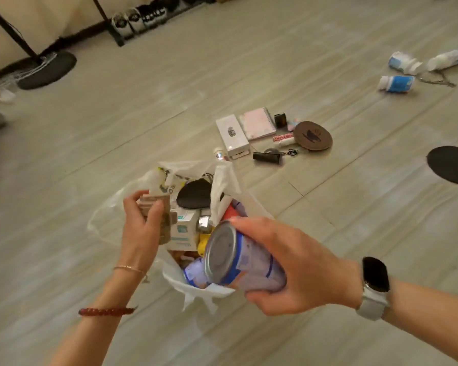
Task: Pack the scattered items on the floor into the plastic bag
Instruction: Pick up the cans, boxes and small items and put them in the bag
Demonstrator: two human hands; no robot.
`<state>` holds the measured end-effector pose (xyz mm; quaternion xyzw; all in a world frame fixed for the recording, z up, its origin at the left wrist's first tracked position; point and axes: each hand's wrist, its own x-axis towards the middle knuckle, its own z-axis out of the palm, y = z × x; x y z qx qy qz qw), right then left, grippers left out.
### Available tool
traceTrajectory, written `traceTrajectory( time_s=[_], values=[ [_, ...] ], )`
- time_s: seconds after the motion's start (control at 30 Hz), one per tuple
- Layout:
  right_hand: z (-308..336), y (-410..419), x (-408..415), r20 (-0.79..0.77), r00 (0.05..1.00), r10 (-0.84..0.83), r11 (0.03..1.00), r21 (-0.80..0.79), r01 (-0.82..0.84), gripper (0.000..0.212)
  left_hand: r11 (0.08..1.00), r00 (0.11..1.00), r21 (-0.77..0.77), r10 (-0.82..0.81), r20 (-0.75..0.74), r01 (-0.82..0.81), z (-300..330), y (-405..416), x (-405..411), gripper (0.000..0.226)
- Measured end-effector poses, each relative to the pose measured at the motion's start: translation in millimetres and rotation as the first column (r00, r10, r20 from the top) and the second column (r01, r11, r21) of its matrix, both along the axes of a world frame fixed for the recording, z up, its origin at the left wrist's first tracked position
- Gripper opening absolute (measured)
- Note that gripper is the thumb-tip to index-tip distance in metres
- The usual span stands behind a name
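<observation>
Gripped sideways in my right hand (pixel 291 262), a blue-and-white metal tin (pixel 238 257) hovers over the open white plastic bag (pixel 196 291); my left hand (pixel 140 225) pinches brown cardboard packets (pixel 161 215) at its mouth. Beyond, a white box (pixel 232 134) lies on the floor (pixel 143 114).

Pale tiled floor (pixel 249 75), plastic bag (pixel 196 289), white box (pixel 232 136), notebook (pixel 257 123), bottles (pixel 395 83)

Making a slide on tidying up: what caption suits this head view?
Right hand lowers a can into the plastic bag while left hand holds a small brown pack.
</observation>
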<state>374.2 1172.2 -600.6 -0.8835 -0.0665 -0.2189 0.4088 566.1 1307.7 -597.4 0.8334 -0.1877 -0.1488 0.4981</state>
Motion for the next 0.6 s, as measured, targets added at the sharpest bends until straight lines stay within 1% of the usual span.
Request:
traceTrajectory(
  time_s=[0.03,0.07,0.1,0.13,0.17,0.2,0.27,0.33,0.37,0.4,0.43,0.47,0.5,0.53,0.6],
  values=[
    [1,11,12,0.002,0.997,0.083,0.986,-0.142,-0.082,0.076,1.0,0.995,0.014,0.004,-0.1,-0.003,-13,12,3,0.024],
    [-2,22,25,-0.02,0.988,0.153,0.943,-0.295,-0.152,0.075,0.999,0.984,0.037,0.007,-0.177,0.0,-26,22,4,0.029],
    [-7,31,36,-0.065,0.98,0.189,0.879,-0.433,-0.198,0.074,0.998,0.973,0.063,0.004,-0.229,0.011,-36,30,5,0.035],
    [-14,37,47,-0.11,0.977,0.181,0.817,-0.536,-0.211,0.072,0.996,0.967,0.084,-0.003,-0.256,0.026,-46,35,5,0.041],
    [-23,40,57,-0.152,0.979,0.136,0.775,-0.599,-0.201,0.07,0.995,0.963,0.092,-0.009,-0.268,0.035,-53,38,6,0.046],
    [-32,40,67,-0.183,0.981,0.071,0.758,-0.629,-0.172,0.067,0.995,0.964,0.097,-0.011,-0.267,0.038,-59,39,8,0.049],
    [-47,30,87,-0.221,0.972,-0.077,0.731,-0.675,-0.095,0.062,0.991,0.977,0.125,-0.016,-0.211,0.044,-66,35,13,0.047],
    [-56,12,100,-0.255,0.938,-0.236,0.723,-0.691,-0.006,0.063,0.985,0.995,0.16,-0.052,-0.088,0.066,-69,25,17,0.044],
    [-58,4,104,-0.288,0.897,-0.334,0.736,-0.674,0.058,0.064,0.981,0.997,0.174,-0.079,-0.022,0.082,-70,18,18,0.044],
    [-58,-3,108,-0.329,0.837,-0.437,0.751,-0.646,0.138,0.065,0.978,0.994,0.186,-0.103,0.027,0.097,-71,12,19,0.045],
    [-58,-8,112,-0.394,0.756,-0.523,0.765,-0.607,0.214,0.065,0.975,0.992,0.193,-0.118,0.053,0.106,-72,4,20,0.046],
    [-61,-12,115,-0.453,0.682,-0.574,0.775,-0.57,0.274,0.066,0.972,0.989,0.205,-0.128,0.071,0.111,-73,-4,20,0.048],
    [-66,-16,117,-0.5,0.634,-0.59,0.784,-0.542,0.301,0.067,0.967,0.984,0.226,-0.144,0.1,0.119,-75,-11,19,0.05],
    [-67,-19,119,-0.541,0.609,-0.58,0.803,-0.506,0.315,0.068,0.956,0.973,0.261,-0.176,0.152,0.133,-78,-19,17,0.052],
    [-65,-28,119,-0.572,0.63,-0.525,0.84,-0.468,0.275,0.063,0.919,0.918,0.355,-0.28,0.283,0.171,-85,-31,14,0.054]
  ],
)
